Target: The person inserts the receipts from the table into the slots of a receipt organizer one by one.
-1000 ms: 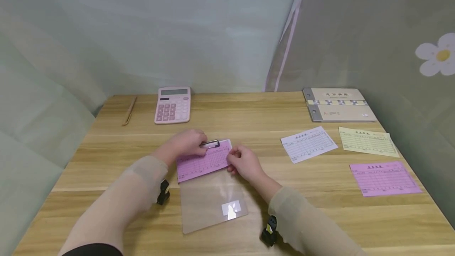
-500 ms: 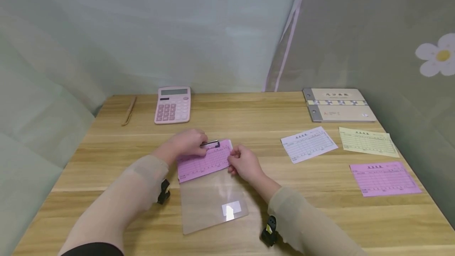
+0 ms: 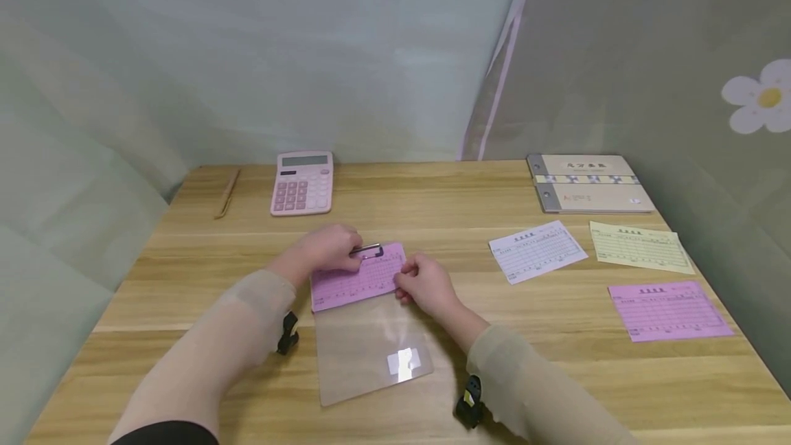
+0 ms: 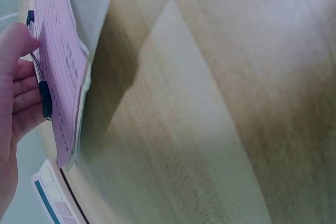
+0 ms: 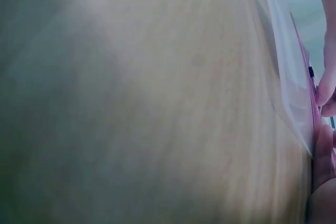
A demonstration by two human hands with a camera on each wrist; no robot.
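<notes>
A clear clipboard (image 3: 364, 356) lies slightly turned on the wooden table, with pink printed slips (image 3: 355, 287) across its top half. My left hand (image 3: 326, 247) holds the clipboard's metal clip (image 3: 371, 248); in the left wrist view the thumb is on top of the clip (image 4: 45, 95) and the fingers are curled behind. At the slips' right edge, my right hand (image 3: 426, 286) pinches the paper between thumb and fingers. The left wrist view shows layered paper edges (image 4: 84, 82) under the top pink slip.
A pink calculator (image 3: 301, 184) and a thin brown stick (image 3: 226, 194) lie at the back left. To the right are a white slip (image 3: 537, 251), a yellow slip (image 3: 641, 247) and another pink slip (image 3: 670, 311). A beige ledger book (image 3: 590, 184) lies behind them.
The pink slips have slid slightly up and to the right on the clipboard, covering the pale top right corner. Both hands stay in nearly the same place.
</notes>
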